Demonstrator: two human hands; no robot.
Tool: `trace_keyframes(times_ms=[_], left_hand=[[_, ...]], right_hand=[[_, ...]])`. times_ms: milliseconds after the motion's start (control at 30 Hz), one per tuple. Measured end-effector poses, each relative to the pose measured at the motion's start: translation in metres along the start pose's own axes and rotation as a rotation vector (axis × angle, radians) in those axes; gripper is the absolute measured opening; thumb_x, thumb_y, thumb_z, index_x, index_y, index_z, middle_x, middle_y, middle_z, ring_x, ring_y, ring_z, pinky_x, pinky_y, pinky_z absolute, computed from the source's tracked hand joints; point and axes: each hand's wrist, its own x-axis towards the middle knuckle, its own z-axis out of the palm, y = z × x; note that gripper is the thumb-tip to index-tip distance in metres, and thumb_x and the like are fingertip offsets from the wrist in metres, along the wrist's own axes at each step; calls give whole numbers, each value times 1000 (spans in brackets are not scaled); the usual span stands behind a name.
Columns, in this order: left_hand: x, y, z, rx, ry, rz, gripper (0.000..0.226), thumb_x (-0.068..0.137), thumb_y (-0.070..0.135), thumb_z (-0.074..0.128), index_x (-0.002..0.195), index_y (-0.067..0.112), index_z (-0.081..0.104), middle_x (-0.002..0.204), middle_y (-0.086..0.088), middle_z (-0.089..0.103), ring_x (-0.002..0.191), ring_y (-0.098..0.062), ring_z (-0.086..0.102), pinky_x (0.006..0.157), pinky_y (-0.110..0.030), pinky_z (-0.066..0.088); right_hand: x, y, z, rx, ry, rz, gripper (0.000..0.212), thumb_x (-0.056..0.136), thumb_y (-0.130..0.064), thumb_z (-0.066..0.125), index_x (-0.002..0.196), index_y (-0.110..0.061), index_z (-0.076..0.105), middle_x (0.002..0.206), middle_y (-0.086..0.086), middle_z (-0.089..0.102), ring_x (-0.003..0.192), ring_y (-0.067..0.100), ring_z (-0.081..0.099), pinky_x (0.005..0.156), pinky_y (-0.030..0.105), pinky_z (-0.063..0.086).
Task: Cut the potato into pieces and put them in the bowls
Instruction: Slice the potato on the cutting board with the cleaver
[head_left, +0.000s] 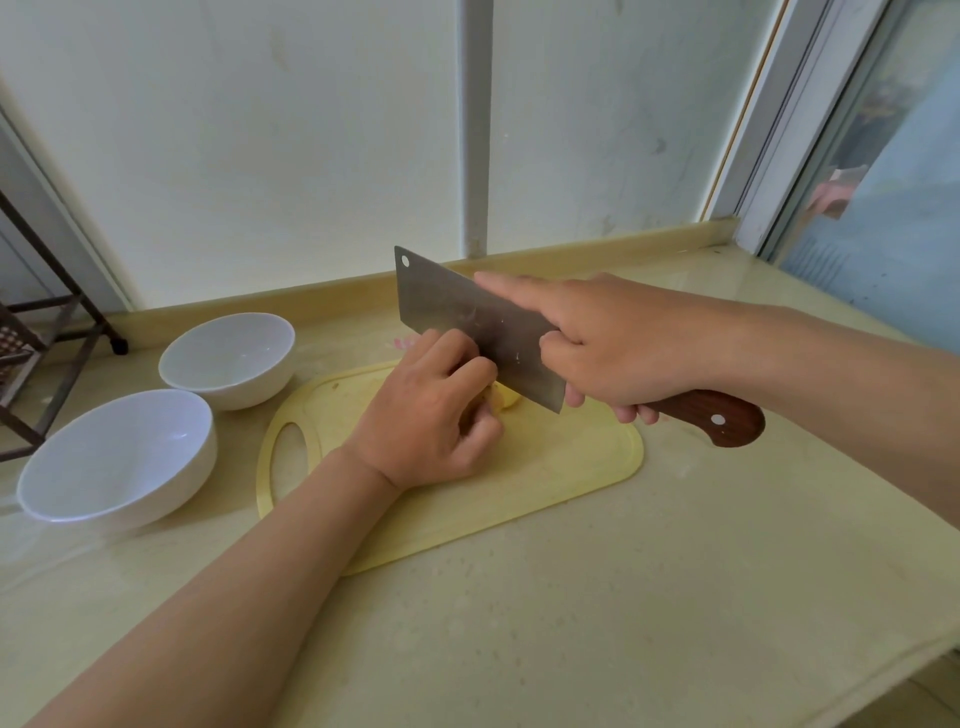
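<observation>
A yellow cutting board (571, 467) lies on the counter. On it my left hand (431, 415) curls over the potato (501, 400), which shows only as a pale yellow sliver under the fingers. My right hand (613, 343) grips the cleaver (467, 317) by its wooden handle (717, 415), index finger stretched along the blade's spine. The blade stands edge down against the knuckles of my left hand, over the potato. Two white bowls, one farther back (228, 358) and one nearer (119, 457), sit left of the board with nothing in them.
The beige counter (571, 623) runs to a low backsplash and white wall behind. A dark metal rack (47, 332) stands at the far left. A window frame (810, 130) borders the right side. The counter's front edge drops off at the lower right.
</observation>
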Motion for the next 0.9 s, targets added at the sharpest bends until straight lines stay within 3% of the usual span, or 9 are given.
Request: trace_keyframes(times_ms=[300,567,800,900], left_hand=[[-1,1,1,-1,20,5,14,74,13,57,75,0,62,81,-13,52,67,-26,41,63,-39,41],[-1,0,2,-7,48,3,13,75,12,57,73,0,61,79,-12,50,67,-26,40,63,-39,40],[0,1,4,-8,46,25,12,73,11,59,73,0,62,80,-13,53,67,-28,45,65,-41,41],[0,0,5,-3,41,16,9,70,8,61,74,0,62,82,-14,55,67,-29,46,66,-42,41]], right_hand=[[-10,4,-5,-11,-21,17,77,104,-12,32,158,-61,7,82,10,69,38,14,56,50,40,61],[-1,3,-5,-74,-56,-5,76,104,-14,30,157,-62,4,89,14,68,38,16,58,46,34,57],[21,4,27,-82,-120,-14,71,101,-10,31,154,-55,16,89,17,61,46,27,63,46,46,60],[26,8,36,-21,-107,6,72,103,-11,30,155,-57,13,90,13,57,51,29,64,50,50,61]])
